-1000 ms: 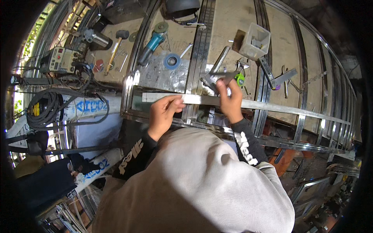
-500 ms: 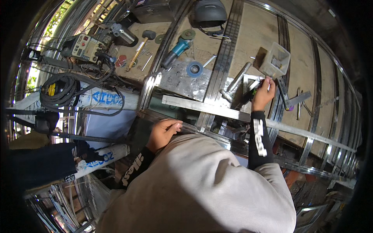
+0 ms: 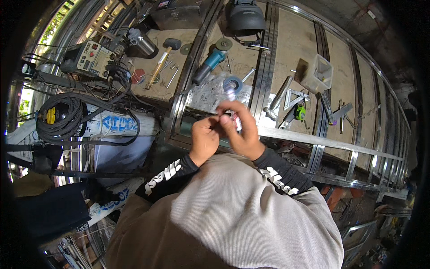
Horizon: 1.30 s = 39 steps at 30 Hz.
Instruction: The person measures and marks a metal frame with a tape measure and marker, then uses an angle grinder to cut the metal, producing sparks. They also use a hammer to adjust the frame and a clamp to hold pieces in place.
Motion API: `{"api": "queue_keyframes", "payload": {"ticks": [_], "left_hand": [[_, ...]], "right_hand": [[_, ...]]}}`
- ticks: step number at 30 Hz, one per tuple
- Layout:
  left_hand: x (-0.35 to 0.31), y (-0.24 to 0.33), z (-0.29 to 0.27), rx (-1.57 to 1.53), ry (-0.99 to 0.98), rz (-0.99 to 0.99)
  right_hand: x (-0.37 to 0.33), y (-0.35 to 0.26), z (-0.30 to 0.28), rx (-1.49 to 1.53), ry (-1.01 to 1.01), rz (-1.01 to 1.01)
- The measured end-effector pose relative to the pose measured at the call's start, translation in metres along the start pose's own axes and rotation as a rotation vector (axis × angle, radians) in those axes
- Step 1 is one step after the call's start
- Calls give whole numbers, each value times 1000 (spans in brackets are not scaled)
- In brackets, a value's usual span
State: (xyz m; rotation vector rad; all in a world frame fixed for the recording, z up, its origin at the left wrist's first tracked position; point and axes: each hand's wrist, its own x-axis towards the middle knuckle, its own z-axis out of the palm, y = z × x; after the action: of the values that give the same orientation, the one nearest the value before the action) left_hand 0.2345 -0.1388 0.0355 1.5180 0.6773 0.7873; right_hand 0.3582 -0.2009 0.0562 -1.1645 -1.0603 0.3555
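Note:
My left hand [image 3: 205,139] and my right hand [image 3: 245,134] meet in front of my body, above the near edge of the metal frame. Both have their fingertips pinched together around something small. A blurred pale, shiny streak shows just above the fingers and a bit of red between them, but the kind of thing cannot be made out. Beyond the hands lies a blue-rimmed disc [image 3: 232,84] on a scuffed metal sheet [image 3: 208,95]. A long flat metal bar [image 3: 331,142] runs off to the right from beside my right wrist.
Right of the hands lie a green-and-black tape measure [image 3: 299,112], a silver triangular frame [image 3: 295,97], a try square [image 3: 337,114] and a clear plastic box [image 3: 317,75]. Farther back are an angle grinder [image 3: 210,63], a mallet [image 3: 162,60] and a welding helmet [image 3: 246,20]. Coiled cable [image 3: 58,123] hangs left.
My right hand has come left from beside the triangular frame and tape measure to meet my left hand. My left hand has risen slightly and moved right.

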Motion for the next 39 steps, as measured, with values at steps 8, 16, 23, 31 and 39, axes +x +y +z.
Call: {"api": "queue_keyframes", "payload": {"ticks": [8, 16, 23, 31, 39], "left_hand": [[26, -17, -109, 158, -115, 79], [37, -14, -175, 225, -239, 224], [32, -13, -210, 242, -345, 284], [32, -7, -239, 387, -553, 465], [30, 13, -253, 441, -792, 636]], "right_hand": [[9, -23, 34, 136, -50, 366], [2, -17, 119, 109, 29, 436], [-8, -15, 141, 77, -42, 604], [-8, -39, 124, -82, -300, 653], [-41, -55, 155, -290, -384, 371]]}}
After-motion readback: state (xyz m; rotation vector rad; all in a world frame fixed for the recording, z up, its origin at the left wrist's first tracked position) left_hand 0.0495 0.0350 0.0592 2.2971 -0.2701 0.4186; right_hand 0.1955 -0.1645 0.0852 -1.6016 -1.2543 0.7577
